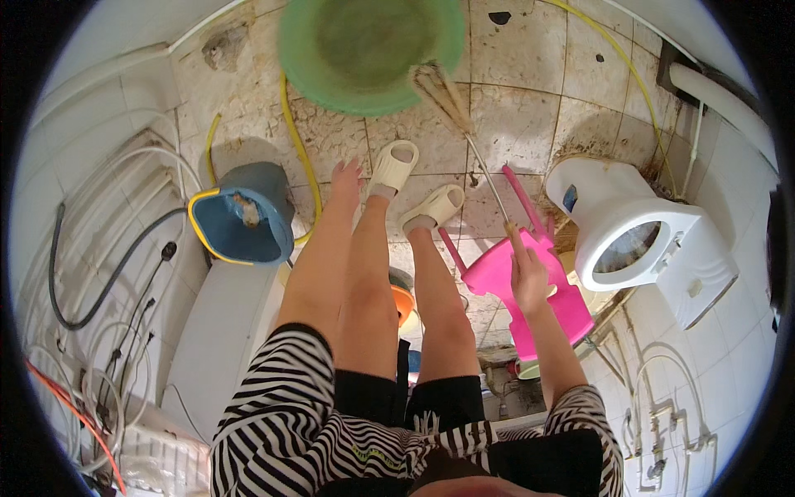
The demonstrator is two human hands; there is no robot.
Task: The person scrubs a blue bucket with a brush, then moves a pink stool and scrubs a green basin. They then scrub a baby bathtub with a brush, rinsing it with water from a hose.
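Note:
My right hand [530,281] is closed around the handle of a long brush [487,168] with a thin metal shaft. The brush's worn, pale bristle head reaches over the near right rim of a large green basin [372,102], which holds murky greenish water. My left hand [348,176] is empty, its fingers apart, beside my slippered foot and below the basin. A bright pink plastic chair [497,264] lies just beyond my right hand, its legs pointing up and left. Whether the bristles touch the water, I cannot tell.
To the left stands a blue bucket [245,236] with a yellow rim and something pale inside. A yellow hose [298,143] curves over the stained floor tiles [515,46]. At the right is a white toilet [621,205] with its lid raised. Cables and pipes line both walls.

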